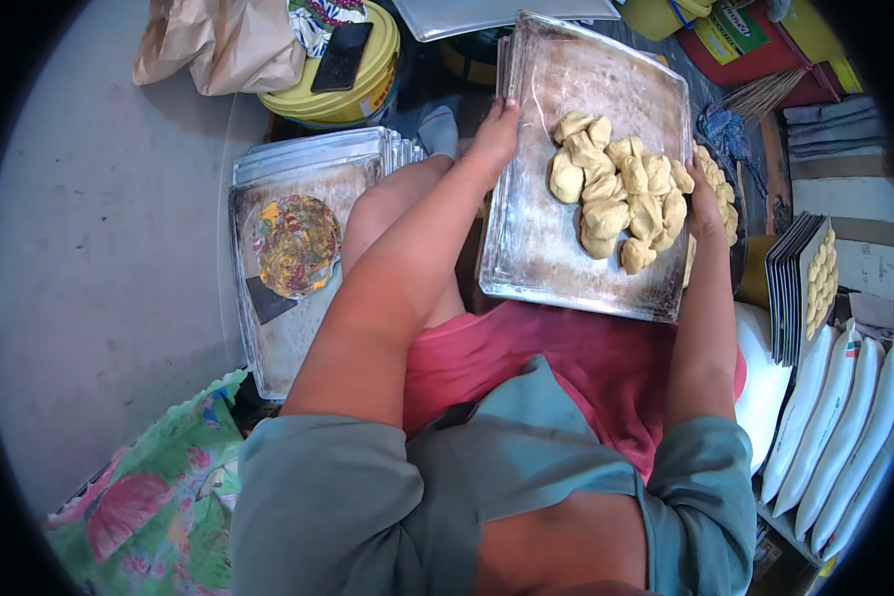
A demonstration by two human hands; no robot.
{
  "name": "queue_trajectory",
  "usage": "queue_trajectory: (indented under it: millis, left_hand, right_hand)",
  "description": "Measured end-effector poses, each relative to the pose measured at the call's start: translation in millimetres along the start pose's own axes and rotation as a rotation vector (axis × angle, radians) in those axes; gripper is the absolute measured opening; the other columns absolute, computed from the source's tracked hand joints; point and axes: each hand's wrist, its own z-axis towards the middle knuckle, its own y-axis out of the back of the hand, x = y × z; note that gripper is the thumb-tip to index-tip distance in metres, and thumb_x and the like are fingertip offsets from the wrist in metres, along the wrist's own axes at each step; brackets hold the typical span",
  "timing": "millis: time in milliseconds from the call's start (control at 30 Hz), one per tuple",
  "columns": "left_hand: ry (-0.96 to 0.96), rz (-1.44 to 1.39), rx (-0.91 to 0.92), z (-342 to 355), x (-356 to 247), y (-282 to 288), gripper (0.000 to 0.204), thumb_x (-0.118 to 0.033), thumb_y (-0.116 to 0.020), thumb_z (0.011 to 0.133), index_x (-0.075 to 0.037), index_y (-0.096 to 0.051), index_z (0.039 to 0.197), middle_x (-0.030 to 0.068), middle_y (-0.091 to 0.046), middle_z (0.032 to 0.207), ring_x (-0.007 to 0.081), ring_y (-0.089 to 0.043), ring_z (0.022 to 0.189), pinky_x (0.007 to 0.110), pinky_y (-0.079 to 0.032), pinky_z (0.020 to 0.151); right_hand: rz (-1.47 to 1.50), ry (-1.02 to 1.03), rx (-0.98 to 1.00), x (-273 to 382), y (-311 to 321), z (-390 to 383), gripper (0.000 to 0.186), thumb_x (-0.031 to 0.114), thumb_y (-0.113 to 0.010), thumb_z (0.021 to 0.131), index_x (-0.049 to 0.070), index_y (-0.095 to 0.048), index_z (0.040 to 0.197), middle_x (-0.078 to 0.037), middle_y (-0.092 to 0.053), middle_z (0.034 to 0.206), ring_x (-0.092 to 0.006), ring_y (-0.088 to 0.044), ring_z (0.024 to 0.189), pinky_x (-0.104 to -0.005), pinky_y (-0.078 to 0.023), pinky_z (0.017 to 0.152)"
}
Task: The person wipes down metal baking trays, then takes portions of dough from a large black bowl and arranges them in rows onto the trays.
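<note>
A worn metal baking tray [538, 260] is tilted in front of me above my lap, and at least one more tray edge shows behind its upper left side. Lumps of pale yellow dough [606, 189] lie clustered on its middle and right part. My left hand [497, 134] grips the tray's left edge, with the fingers closed on the rim. At the opposite edge my right hand [703, 204] grips the rim beside the dough; its fingers are partly hidden. Just past that hand, more dough pieces [717, 184] show in part.
On the left stands a stack of metal trays [303, 358] bearing a round, multicoloured patterned object [296, 245]. Behind it are a yellow-lidded bucket [385, 60] with a phone [342, 58] on top and a paper bag [258, 50]. Full white bags [832, 437] and stacked dark trays [793, 288] crowd the right.
</note>
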Motion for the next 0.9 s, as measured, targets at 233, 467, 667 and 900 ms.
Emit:
queue_trajectory:
  millis: [233, 467, 667, 900]
  left_hand:
    - [-0.088, 0.123, -0.084, 4, 4, -8, 0.057, -0.034, -0.044, 0.100, -0.003, -0.031, 0.146, 0.0191, -0.040, 0.146, 0.0293, -0.037, 0.136, 0.034, -0.027, 0.111]
    - [-0.573, 0.853, 0.151, -7, -62, -16, 0.059, -0.013, -0.054, 0.082, -0.007, -0.045, 0.140, 0.0232, -0.045, 0.139, 0.0330, -0.041, 0.132, 0.041, -0.031, 0.110]
    - [-0.504, 0.738, 0.501, 9, -61, -26, 0.044, -0.004, -0.065, 0.077, 0.002, -0.061, 0.120, 0.0157, -0.066, 0.110, 0.0226, -0.062, 0.101, 0.032, -0.047, 0.091]
    - [-0.481, 0.806, 0.197, 65, -99, -35, 0.035, -0.022, -0.073, 0.076, -0.006, -0.070, 0.106, 0.0183, -0.064, 0.107, 0.0304, -0.063, 0.098, 0.037, -0.048, 0.091]
  right_hand:
    - [-0.326, 0.238, -0.187, -12, 28, 39, 0.063, 0.032, -0.049, 0.097, 0.006, -0.026, 0.149, -0.018, -0.042, 0.144, -0.0266, -0.044, 0.129, -0.0357, -0.034, 0.106]
    - [-1.011, 0.740, 0.141, 56, -112, -33, 0.055, 0.021, -0.070, 0.083, 0.007, -0.050, 0.133, -0.015, -0.050, 0.132, -0.0284, -0.046, 0.125, -0.0374, -0.036, 0.105]
    - [-1.051, 0.544, 0.591, 60, -145, -19, 0.041, 0.013, -0.071, 0.081, 0.005, -0.061, 0.119, -0.009, -0.062, 0.115, -0.0208, -0.057, 0.107, -0.0308, -0.044, 0.094]
    - [-0.527, 0.362, 0.161, 86, -129, 36, 0.030, 0.026, -0.064, 0.091, 0.009, -0.064, 0.116, -0.004, -0.065, 0.100, -0.0114, -0.061, 0.085, -0.0257, -0.049, 0.072]
